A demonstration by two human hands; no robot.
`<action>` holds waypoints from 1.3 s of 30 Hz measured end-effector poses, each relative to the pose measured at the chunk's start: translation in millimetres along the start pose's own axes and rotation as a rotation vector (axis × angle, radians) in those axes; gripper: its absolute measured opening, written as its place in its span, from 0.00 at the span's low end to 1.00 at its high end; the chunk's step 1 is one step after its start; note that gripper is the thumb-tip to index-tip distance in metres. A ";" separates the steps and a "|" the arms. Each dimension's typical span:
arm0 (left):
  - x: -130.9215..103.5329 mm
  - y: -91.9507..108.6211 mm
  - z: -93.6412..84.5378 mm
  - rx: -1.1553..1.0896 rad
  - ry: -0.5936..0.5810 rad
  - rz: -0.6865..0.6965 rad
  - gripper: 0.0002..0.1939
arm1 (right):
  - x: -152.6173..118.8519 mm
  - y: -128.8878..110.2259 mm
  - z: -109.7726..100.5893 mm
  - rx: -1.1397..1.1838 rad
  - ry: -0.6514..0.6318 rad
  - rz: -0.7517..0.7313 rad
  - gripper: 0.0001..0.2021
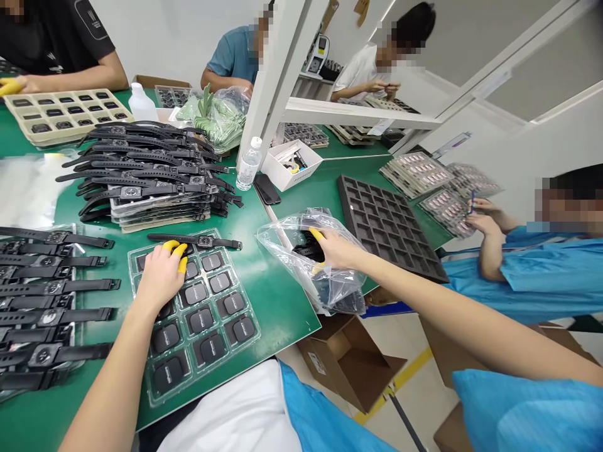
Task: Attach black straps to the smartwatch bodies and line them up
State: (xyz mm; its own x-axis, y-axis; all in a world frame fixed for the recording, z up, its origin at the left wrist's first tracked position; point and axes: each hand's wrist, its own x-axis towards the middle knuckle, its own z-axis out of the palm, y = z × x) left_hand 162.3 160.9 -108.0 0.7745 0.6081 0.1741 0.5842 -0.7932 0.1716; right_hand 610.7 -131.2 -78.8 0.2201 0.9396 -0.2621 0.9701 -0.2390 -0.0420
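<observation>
My left hand (162,271), with yellow finger covers, is bent down over a clear plastic tray (155,397). Its fingers are closed at the tray's upper left; what they grip is hidden under them. Square black pieces (201,319) with pale lettering sit in the compartments. Across the tray's far edge lies a black-strapped watch (206,241). My right hand (340,248), also with yellow finger covers, reaches into a clear plastic bag (277,235). Its visible fingers are apart beside dark pieces (308,248) in the bag, partly hidden by the plastic.
Watches lie in stacked trays (141,176) and on a left-hand tray (47,301). A bottle (249,164), phone (267,189) and white box (291,164) stand beyond the bag. A black foam tray (391,226) is right; a cardboard box (348,361) is below. Co-workers sit around.
</observation>
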 end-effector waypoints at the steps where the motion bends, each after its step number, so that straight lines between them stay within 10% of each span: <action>1: 0.1 -0.3 0.2 0.000 0.002 0.002 0.25 | 2.1 1.3 0.0 -0.015 -0.009 0.000 0.74; 39: -0.8 0.1 -1.9 -0.017 0.007 -0.002 0.23 | 23.7 0.3 -15.6 -0.007 -0.009 -0.074 0.59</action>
State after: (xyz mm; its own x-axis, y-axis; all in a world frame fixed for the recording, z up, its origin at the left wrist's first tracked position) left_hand 161.3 160.4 -106.4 0.7719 0.6096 0.1804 0.5812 -0.7917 0.1883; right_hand 617.8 -105.2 -70.0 0.1470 0.9523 -0.2676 0.9844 -0.1674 -0.0549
